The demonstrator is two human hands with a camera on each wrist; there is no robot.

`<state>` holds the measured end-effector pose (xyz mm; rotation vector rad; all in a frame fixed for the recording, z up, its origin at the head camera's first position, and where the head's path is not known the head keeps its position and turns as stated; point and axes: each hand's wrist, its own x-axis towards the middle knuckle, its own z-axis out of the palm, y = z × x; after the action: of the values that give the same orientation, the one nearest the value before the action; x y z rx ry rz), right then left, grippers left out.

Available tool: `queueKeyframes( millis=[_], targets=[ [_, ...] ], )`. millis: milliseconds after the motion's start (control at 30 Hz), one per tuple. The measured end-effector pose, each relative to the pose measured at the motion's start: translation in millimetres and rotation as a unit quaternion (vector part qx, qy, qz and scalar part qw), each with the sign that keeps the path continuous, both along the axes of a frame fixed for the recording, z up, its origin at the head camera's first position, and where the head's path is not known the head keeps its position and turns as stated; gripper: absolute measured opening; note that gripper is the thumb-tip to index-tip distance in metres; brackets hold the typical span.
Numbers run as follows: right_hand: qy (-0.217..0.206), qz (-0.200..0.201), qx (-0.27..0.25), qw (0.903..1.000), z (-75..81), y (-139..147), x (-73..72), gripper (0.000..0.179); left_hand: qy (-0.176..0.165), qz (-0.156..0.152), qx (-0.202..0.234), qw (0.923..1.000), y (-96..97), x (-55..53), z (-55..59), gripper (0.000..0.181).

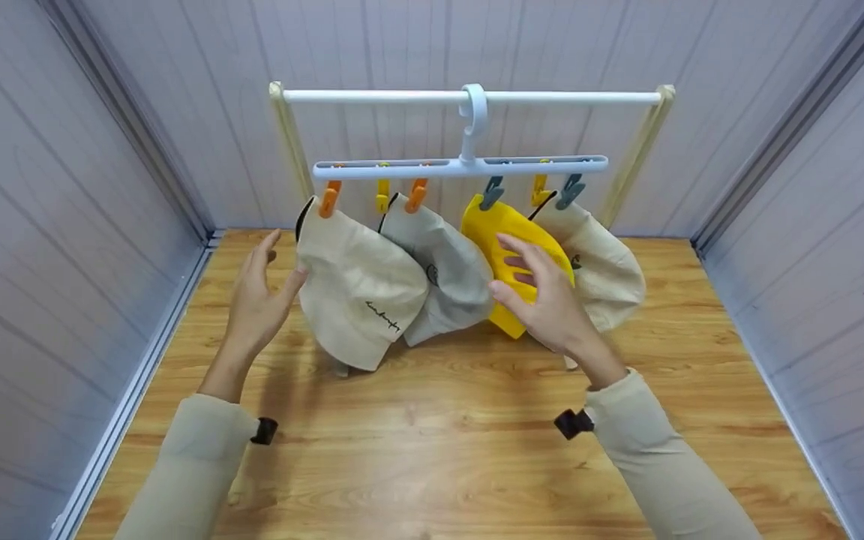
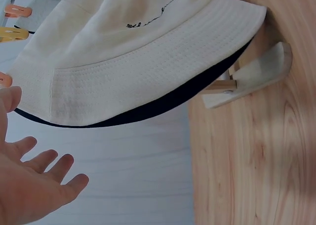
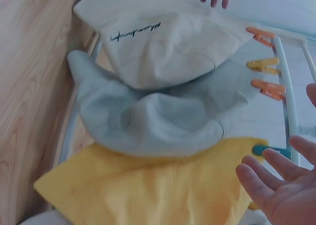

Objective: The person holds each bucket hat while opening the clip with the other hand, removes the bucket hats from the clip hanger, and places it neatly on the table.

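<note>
A cream bucket hat (image 1: 357, 277) with dark stitched script hangs at the left, clipped by an orange clip (image 1: 330, 199). To its right come a grey hat (image 1: 439, 262), a yellow hat (image 1: 511, 225) and a beige hat (image 1: 601, 262). All hang tilted from a white clip hanger (image 1: 402, 169). My left hand (image 1: 258, 300) is beside the cream hat's left edge, fingers spread and holding nothing; its thumb is close to the brim (image 2: 98, 101). In front of the yellow hat is my right hand (image 1: 548, 300), fingers loosely extended, with nothing in its grasp. It partly covers that hat in the head view.
The hanger's hook (image 1: 475, 112) sits over a white rail (image 1: 387, 97) between wooden posts (image 1: 631, 157). More clips, such as a yellow one (image 1: 382, 196) and a dark teal one (image 1: 492, 193), line the hanger. Below lies a wood-grain surface (image 1: 417, 450), with pale panel walls (image 1: 814, 225) around it.
</note>
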<state>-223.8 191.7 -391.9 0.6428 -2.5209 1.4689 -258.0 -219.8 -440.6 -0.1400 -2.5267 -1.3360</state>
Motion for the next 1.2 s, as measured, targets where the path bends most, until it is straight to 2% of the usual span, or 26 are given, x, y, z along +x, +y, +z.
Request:
queueKeyframes(
  millis=[233, 467, 733, 933, 1200],
  targets=[
    [-0.014, 0.046, -0.039, 0.9981, 7.8, -24.7, -12.7, 0.059, -0.008, -0.017, 0.047, 0.9987, 6.4, -9.7, -1.5, 0.069],
    [-0.019, 0.061, -0.043, 0.9970, 14.8, -38.3, -19.6, 0.058, 0.015, -0.020, 0.050, 0.9984, 11.9, -14.5, -2.1, 0.063],
    [-0.017, 0.076, -0.044, 0.9960, 21.7, -53.0, -21.9, 0.060, 0.014, -0.020, 0.041, 0.9989, 6.7, -15.4, 1.4, 0.059],
    [-0.016, 0.082, -0.039, 0.9957, 19.4, -62.4, -24.0, 0.060, 0.019, -0.022, 0.060, 0.9978, 8.4, -19.0, -4.2, 0.058],
    [-0.040, 0.083, -0.044, 0.9948, 11.2, -68.7, -29.6, 0.061, 0.003, -0.028, 0.082, 0.9962, 11.8, -20.8, -10.2, 0.059]
  ],
)
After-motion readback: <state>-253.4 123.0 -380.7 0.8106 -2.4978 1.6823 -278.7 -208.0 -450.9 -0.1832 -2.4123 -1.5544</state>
